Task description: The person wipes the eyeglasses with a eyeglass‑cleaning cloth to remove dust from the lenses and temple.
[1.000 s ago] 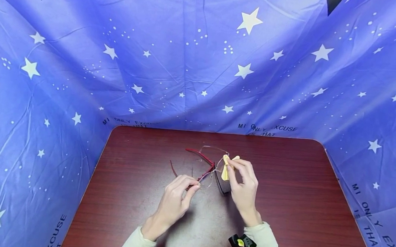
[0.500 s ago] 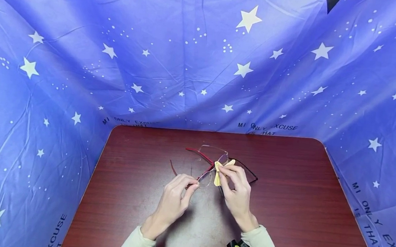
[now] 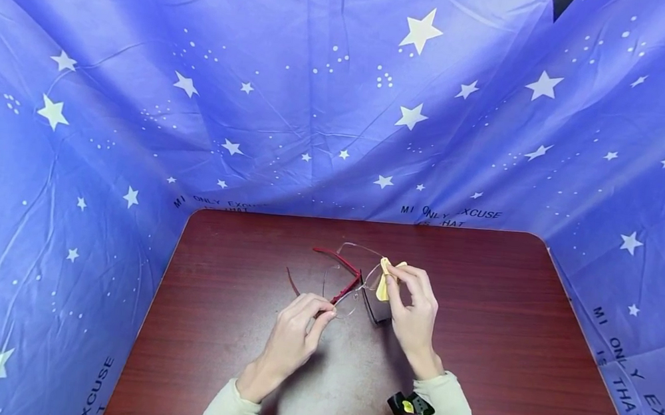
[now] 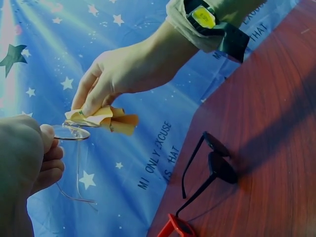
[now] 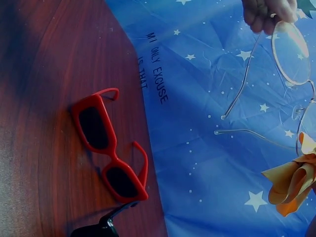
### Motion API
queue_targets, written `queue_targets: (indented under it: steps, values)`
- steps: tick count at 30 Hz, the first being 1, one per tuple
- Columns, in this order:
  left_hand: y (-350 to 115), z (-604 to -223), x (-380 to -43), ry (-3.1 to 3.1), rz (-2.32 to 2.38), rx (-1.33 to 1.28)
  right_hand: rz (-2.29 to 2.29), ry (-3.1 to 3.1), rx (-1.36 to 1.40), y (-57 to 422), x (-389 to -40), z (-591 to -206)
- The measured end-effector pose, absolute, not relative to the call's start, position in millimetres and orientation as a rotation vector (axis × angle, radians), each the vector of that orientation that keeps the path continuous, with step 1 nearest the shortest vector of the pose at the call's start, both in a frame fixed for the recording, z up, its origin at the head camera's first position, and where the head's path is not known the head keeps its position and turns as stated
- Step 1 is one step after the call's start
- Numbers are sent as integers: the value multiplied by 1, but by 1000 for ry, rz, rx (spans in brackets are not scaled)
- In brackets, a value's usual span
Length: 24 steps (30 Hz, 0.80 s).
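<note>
A pair of thin wire-rimmed eyeglasses [image 5: 290, 54] is held up above the table. My left hand [image 3: 289, 340] pinches the outer edge of one round lens. At the other lens, my right hand [image 3: 415, 316] pinches a yellow cloth [image 5: 292, 183], folded over the rim. Both thin temples stick out away from me, unfolded. In the left wrist view the right hand [image 4: 116, 74] and the bunched cloth partly hide that far lens.
Red-framed sunglasses [image 5: 113, 157] with dark lenses lie on the brown table [image 3: 507, 331] beneath the hands. Black sunglasses [image 4: 223, 168] lie beside them on the right. A blue star-patterned curtain [image 3: 295, 97] closes in the table behind and on both sides.
My right hand and the cloth shifted left toward the bridge half a second ago and are now back right at the far rim. My left hand keeps its pinch in place.
</note>
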<state>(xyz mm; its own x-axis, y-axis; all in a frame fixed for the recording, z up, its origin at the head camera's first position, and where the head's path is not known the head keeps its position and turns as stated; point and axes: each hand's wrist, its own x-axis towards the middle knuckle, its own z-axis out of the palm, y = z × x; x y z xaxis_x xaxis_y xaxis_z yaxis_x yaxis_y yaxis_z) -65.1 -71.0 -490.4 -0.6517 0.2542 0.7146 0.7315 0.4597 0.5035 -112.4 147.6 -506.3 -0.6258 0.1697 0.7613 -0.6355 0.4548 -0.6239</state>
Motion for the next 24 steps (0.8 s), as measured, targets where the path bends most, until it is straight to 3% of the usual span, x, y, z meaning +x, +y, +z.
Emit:
queue_targets:
  steps: [15,24]
  values:
    - [-86,-501,-69,-2251,-785,-975,1281,-1911,362,147,-98,-494]
    - [-88,-506,-74,-2227,-450,-1183,1311,-2312,616,132,-85,-483]
